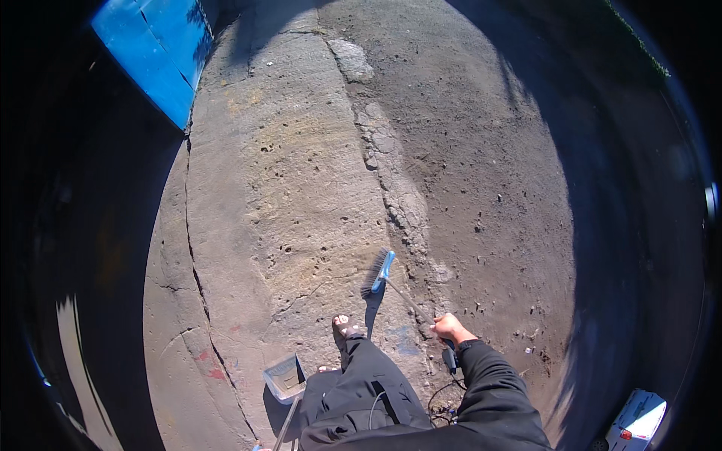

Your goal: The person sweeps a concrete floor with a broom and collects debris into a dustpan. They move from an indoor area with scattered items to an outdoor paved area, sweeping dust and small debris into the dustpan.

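My right hand [451, 328] is closed around the thin handle of a broom [383, 272]. Its blue head with dark bristles is ahead of my feet, close to the cracked seam in the pavement, with the bristles facing left. To the left of my legs is a long-handled dustpan [285, 377], pale with a greyish inside. The dustpan's handle runs down to the lower edge of the picture. My left hand is out of sight, so I cannot see what grips that handle. One sandalled foot [344, 325] is forward on the concrete.
Pitted concrete [301, 173] lies ahead, bordered by a long crack on the left. Broken edging separates it from gritty dirt [489, 195] on the right. A blue metal panel [154, 56] stands far left. A white vehicle [638, 421] is lower right. A dark cable [444, 391] hangs by my right sleeve.
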Demonstrator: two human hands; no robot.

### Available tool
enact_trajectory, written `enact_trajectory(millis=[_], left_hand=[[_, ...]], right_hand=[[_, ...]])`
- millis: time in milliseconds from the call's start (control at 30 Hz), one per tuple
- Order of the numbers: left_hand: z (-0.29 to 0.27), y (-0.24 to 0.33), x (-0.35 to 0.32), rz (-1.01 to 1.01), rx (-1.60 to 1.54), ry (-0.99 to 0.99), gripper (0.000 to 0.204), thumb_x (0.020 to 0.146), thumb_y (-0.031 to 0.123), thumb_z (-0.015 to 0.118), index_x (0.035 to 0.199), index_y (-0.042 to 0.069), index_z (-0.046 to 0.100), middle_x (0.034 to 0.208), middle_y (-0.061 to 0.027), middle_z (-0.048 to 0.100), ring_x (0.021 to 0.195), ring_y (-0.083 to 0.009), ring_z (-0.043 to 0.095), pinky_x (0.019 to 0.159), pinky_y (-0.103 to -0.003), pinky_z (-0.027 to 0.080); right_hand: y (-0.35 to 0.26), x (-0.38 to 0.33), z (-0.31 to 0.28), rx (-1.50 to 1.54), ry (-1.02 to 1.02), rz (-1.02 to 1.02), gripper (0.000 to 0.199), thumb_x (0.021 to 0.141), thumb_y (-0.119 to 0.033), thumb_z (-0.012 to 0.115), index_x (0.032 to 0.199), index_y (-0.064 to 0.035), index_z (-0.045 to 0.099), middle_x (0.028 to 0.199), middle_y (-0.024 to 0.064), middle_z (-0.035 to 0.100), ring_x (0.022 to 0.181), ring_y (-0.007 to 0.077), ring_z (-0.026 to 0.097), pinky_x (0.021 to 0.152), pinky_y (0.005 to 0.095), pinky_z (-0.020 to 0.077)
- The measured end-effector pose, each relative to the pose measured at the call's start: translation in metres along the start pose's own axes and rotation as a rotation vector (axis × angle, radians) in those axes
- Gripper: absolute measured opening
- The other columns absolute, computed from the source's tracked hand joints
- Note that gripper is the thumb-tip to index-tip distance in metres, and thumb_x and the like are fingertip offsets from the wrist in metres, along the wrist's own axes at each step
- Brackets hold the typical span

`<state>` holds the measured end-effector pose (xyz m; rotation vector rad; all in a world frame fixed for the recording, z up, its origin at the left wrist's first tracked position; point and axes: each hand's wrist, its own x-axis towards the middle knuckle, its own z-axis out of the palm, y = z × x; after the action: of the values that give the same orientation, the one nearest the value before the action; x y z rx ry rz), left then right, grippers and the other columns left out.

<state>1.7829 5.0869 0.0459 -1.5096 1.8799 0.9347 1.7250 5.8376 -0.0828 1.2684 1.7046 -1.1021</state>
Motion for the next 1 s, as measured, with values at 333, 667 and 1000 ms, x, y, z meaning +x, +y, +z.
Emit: enact_trajectory(millis=[333, 667, 1000], left_hand=[[-0.022, 0.032, -0.002, 0.179, 0.013, -0.124, 0.023, 0.094, -0.009, 0.062, 0.108, 0.007, 0.052, 0.074, -0.0164, 0.070, 0.043, -0.0177, 0.054, 0.036, -0.032, 0.040], [-0.031, 0.020, 0.070, 0.048, -0.102, -0.064, 0.013, 0.095, -0.002, 0.069, 0.104, 0.002, 0.060, 0.078, -0.0140, 0.073, 0.049, -0.0175, 0.061, 0.040, -0.032, 0.044], [-0.072, -0.003, 0.077, -0.054, -0.162, -0.057, 0.018, 0.095, -0.003, 0.070, 0.108, 0.003, 0.059, 0.080, -0.0152, 0.075, 0.047, -0.0169, 0.061, 0.039, -0.031, 0.043]], right_hand=[[-0.079, 0.002, 0.062, -0.101, 0.393, 0.016, 0.022, 0.090, -0.009, 0.067, 0.077, 0.0058, 0.076, 0.075, 0.0141, 0.078, 0.065, 0.0232, 0.078, 0.066, 0.0345, 0.0625], [-0.200, -0.116, 0.189, -0.051, 0.046, -0.257, 0.025, 0.103, -0.018, 0.065, 0.101, 0.0030, 0.053, 0.070, 0.0134, 0.067, 0.054, 0.0247, 0.072, 0.049, 0.0391, 0.0589], [-0.355, -0.151, 0.407, -0.464, -0.578, -0.635, 0.044, 0.102, -0.029, 0.064, 0.140, -0.0081, 0.061, 0.074, 0.0129, 0.072, 0.056, 0.0243, 0.071, 0.054, 0.0409, 0.0570]])
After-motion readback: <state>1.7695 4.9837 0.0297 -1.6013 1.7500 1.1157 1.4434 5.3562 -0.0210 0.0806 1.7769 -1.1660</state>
